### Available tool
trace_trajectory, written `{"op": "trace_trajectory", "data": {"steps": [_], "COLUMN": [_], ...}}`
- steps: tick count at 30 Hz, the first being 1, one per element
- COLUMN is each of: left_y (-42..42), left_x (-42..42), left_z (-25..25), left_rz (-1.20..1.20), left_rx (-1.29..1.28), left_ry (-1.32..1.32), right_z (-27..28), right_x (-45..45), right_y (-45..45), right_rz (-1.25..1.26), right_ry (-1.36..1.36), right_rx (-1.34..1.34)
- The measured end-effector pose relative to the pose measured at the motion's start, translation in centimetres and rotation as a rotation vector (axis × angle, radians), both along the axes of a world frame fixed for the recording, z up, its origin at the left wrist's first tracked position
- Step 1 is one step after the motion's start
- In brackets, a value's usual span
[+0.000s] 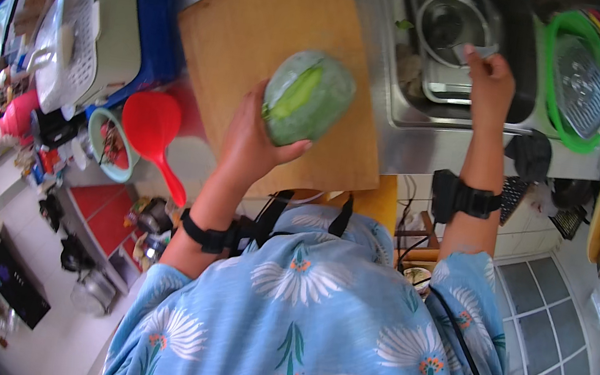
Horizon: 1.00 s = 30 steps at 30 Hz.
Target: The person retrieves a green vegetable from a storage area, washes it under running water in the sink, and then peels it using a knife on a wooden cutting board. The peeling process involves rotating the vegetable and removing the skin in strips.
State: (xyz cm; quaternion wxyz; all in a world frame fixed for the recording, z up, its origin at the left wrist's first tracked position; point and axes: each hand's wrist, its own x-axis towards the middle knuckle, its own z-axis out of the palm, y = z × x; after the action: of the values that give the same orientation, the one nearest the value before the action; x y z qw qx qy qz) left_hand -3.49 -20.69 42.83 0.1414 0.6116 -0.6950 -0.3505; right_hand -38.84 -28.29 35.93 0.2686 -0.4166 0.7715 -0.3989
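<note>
My left hand (252,137) grips a green, oval melon or gourd-like fruit (327,96) by its near left side, with the thumb along the bottom. A strip of its skin is off, showing paler green flesh. The fruit is over a wooden cutting board (233,46). My right hand (492,85) is above the steel sink (520,112), its fingers curled and its thumb pointing up. A pale, blurred piece (483,51) shows by its fingertips; I cannot tell whether it is held. Beneath that hand, a round metal bowl or strainer (423,23) rests in a rectangular steel tray (434,91).
Right of the sink stands a green basin (548,78) holding a clear ridged plastic container (584,89). Left of the board are a red ladle-like scoop (151,118), a pale green bowl (97,139) with red items, and a blue bin (155,32). A small leaf (404,24) lies in the sink.
</note>
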Motion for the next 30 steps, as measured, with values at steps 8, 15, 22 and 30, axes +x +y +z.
{"op": "trace_trajectory", "data": {"steps": [8, 15, 22, 30], "left_y": [0.3, 0.8, 1.3, 0.7], "left_x": [0.5, -0.9, -0.9, -1.0], "left_z": [0.2, 0.5, -1.0, -0.5], "left_rz": [0.015, 0.008, 0.087, 0.117], "left_rx": [-0.087, -0.143, -0.184, -0.148], "left_ry": [-0.012, -0.304, -0.193, -0.121], "right_z": [4.2, 6.6, 7.4, 5.4], "right_x": [6.8, 18.0, 20.9, 17.3], "right_y": [4.8, 7.8, 7.9, 4.5], "right_rz": [0.127, 0.489, 0.493, 0.386], "right_ry": [-0.939, -0.335, 0.117, -0.299], "right_rx": [0.101, 0.089, -0.080, 0.144]}}
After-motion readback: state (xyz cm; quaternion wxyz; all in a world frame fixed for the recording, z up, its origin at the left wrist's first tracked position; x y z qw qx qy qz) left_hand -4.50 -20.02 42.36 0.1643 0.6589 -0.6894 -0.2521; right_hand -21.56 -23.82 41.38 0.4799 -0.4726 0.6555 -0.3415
